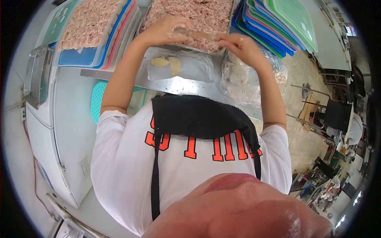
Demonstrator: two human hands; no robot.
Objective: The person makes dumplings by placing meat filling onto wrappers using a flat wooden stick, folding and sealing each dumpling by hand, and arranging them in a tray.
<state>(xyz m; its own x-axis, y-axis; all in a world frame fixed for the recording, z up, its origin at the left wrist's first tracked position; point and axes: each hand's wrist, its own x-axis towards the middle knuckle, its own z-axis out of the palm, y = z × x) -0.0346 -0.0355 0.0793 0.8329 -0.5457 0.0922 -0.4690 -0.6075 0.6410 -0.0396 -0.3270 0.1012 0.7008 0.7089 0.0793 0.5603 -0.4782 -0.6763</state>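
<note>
My left hand (pixel 168 31), fingers curled, cups what looks like a pale dumpling wrapper (pixel 180 28), mostly hidden by the fingers. In my right hand (pixel 241 47) is a flat wooden spatula (pixel 202 35), its far end reaching to the left hand. Both hands are over the near part of a metal tray of minced meat filling (pixel 190 12). Two loose pale yellow wrappers (pixel 174 66) lie on a clear plastic sheet (pixel 198 65) in front of the tray. Beneath my right forearm rests a clear plastic bag (pixel 240 81) with pale contents.
Rows of dumplings (pixel 89 23) cover the top of stacked trays at the left. A stack of coloured plastic lids (pixel 274 25) stands right of the filling. Below the metal table's edge is a turquoise perforated basket (pixel 97 101). A metal container (pixel 36 77) is at far left.
</note>
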